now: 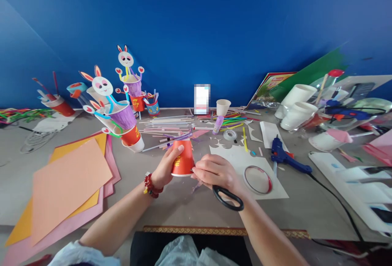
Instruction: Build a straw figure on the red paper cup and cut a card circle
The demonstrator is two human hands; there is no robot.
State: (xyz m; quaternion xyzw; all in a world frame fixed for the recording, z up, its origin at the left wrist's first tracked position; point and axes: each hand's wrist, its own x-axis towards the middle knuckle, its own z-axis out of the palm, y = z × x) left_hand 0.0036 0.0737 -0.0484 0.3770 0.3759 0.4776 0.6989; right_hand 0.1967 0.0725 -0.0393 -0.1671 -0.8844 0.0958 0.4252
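Observation:
My left hand (168,165) is wrapped round a red paper cup (183,158) with yellow lettering, its thumb lying along the side. The cup is held above the table with its white edge toward me. My right hand (217,171) grips a pair of scissors by the black handle (236,208), which sticks out below the palm. Its fingertips touch the cup near the lower right edge. The blades are mostly hidden by the fingers and the cup, so I cannot tell whether they cut into it. Behind the cup lie purple paper scraps.
Rabbit figures on purple and red cups (123,113) stand at left, behind stacked coloured paper (70,188). Pipe cleaners and straws lie at the back. On the right are a cut white sheet (220,151), a tape roll (270,184), a corded blue glue gun (286,158) and white cups (298,115).

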